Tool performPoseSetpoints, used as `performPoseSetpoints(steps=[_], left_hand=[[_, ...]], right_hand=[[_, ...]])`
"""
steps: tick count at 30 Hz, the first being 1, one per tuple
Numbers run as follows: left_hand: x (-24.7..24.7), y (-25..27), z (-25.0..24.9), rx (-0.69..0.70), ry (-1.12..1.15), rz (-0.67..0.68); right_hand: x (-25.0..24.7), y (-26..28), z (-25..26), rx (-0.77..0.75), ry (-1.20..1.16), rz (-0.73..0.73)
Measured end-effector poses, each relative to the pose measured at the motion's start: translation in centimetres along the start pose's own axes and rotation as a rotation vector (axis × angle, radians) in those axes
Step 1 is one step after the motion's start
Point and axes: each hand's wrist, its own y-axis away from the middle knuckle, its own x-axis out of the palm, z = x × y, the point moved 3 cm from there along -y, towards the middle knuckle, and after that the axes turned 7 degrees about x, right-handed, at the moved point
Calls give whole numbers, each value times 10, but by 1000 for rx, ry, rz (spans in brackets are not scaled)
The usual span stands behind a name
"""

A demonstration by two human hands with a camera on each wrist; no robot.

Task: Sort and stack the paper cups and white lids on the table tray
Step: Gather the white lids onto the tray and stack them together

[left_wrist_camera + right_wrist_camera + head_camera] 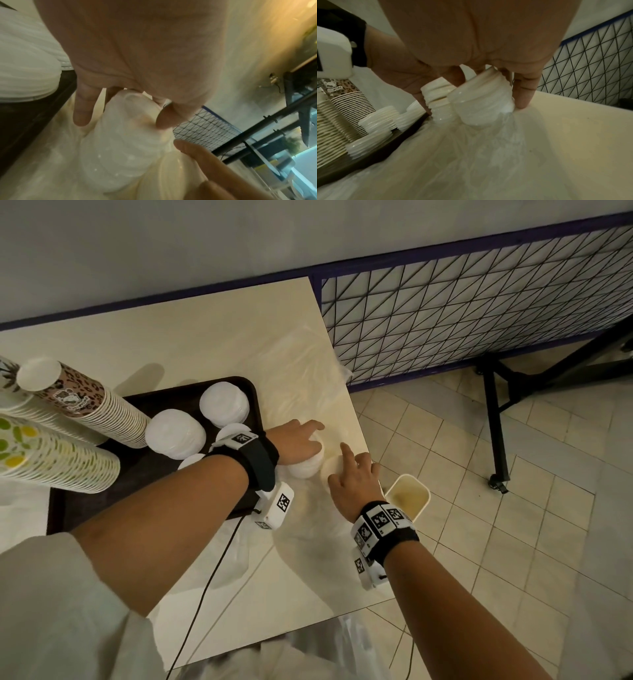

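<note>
Cream table (205,337): tray (144,470) holds cups, lids stacked; left hand (298,440), right hand (356,477) each curled round an off-tray lid stack (308,465)

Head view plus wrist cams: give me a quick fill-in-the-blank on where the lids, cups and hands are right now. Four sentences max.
1. The left hand grips a stack of white ____.
2. That lid stack stands on the table, just off the dark ____'s right edge.
3. The leopard-print cup stack sits on the ____ side of the tray.
4. The right hand holds its lid stack with fingers reaching down from ____.

Missing words: lids; tray; left; above
</note>
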Motion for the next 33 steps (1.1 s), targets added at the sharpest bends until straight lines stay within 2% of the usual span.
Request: performPoseSetpoints(steps=[5, 11, 23, 29, 33], left_hand=[[-8, 3, 5, -26, 53, 10], [-4, 4, 6, 14, -56, 18], [8, 13, 14, 15, -2, -46], [11, 19, 16, 0, -32, -44], [16, 25, 17, 9, -24, -61]], right_hand=[[-3, -5, 2, 82, 38, 54], [-4, -6, 3, 93, 112, 74], [0, 3, -11, -19, 88, -1], [-1, 6, -17, -19, -2, -32], [-2, 6, -24, 12, -85, 5]])
